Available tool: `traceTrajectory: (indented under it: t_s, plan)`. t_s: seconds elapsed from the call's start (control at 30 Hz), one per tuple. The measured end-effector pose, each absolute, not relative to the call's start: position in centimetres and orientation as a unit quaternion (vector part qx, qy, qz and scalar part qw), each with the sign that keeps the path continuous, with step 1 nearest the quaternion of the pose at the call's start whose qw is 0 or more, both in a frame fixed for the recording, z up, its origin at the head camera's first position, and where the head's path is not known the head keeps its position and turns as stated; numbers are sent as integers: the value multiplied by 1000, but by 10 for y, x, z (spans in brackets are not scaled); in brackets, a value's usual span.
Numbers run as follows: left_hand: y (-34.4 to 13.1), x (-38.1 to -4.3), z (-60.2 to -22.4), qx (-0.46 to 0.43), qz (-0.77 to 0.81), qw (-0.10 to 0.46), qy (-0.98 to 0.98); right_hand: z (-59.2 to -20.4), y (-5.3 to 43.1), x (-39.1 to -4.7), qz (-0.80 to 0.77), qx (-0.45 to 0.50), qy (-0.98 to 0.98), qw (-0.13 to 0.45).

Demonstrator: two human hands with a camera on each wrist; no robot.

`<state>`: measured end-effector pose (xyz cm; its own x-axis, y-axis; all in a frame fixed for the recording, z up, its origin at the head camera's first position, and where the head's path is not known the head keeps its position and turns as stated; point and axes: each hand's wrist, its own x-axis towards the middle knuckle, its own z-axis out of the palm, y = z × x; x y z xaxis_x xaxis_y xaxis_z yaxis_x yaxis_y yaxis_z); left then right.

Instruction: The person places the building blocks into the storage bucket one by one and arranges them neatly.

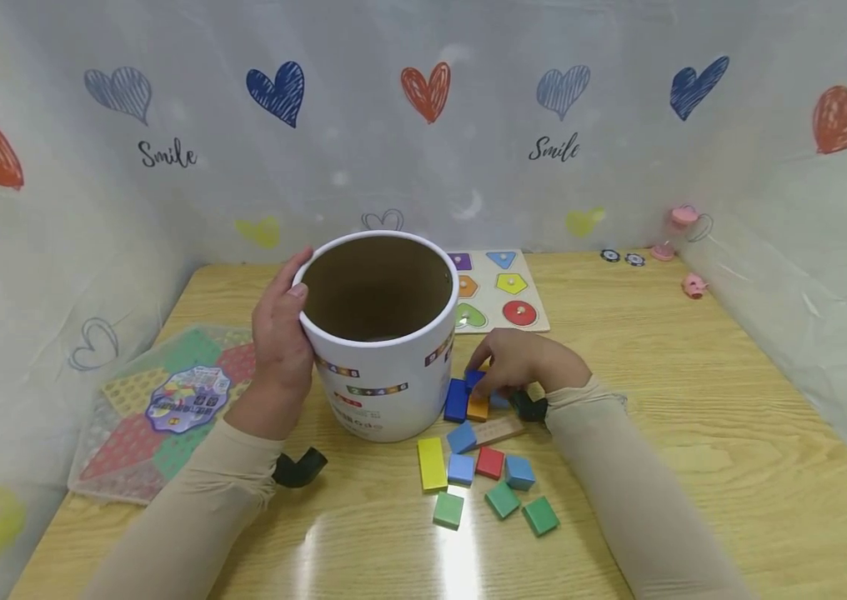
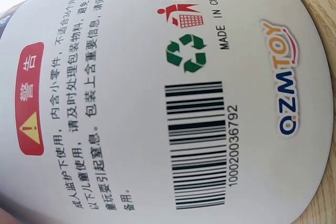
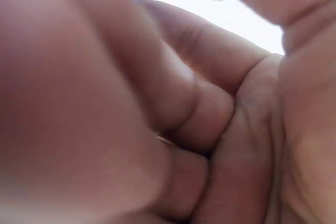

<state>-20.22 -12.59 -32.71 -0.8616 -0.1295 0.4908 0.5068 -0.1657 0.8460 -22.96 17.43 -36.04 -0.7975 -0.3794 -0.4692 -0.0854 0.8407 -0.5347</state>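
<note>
My left hand (image 1: pixel 281 342) holds the left side of a white bucket (image 1: pixel 386 392), its thumb by the rim. The bucket has printed sums on its wall and stands upright on the table. In the left wrist view the bucket's printed label (image 2: pixel 199 145) shows a barcode. Just right of the bucket, my right hand (image 1: pixel 524 362) pinches a small blue block (image 1: pixel 475 380) above other blocks. Beneath it lie a dark blue block (image 1: pixel 457 400) and an orange block (image 1: pixel 478 407). In the right wrist view my curled fingers (image 3: pixel 173 87) fill the picture and mostly hide the block.
Several coloured blocks, among them a yellow block (image 1: pixel 432 464) and a red block (image 1: pixel 489 462), lie before the bucket near a wooden strip (image 1: pixel 498 430). A shape puzzle board (image 1: pixel 536 308) is behind. A flat plastic case (image 1: pixel 123 417) lies left; a pink hourglass (image 1: pixel 674 233) stands far right.
</note>
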Motion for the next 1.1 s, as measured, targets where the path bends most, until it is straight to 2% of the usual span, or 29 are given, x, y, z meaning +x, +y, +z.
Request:
traceTrajectory:
  t_s: [0.2, 0.43, 0.57, 0.77, 0.93, 1.1]
  plan:
    - [-126, -202, -326, -160, -746, 201, -615, -360, 180, -233, -279, -143, 910, 271]
    - [-124, -202, -324, -153, -739, 198, -625, -333, 217, -233, -486, -177, 842, 156]
    - [-125, -201, -325, -140, -740, 205, -626, -312, 216, -222, -644, -190, 734, 104]
    - [-127, -201, -326, -145, -746, 210, -616, -286, 171, -195, -781, -208, 583, 87]
    - [-127, -202, -326, -161, -740, 211, -618, -281, 141, -177, -786, -200, 580, 80]
    - [-128, -202, -326, -156, -731, 213, -630, -286, 133, -175, -768, -200, 603, 81]
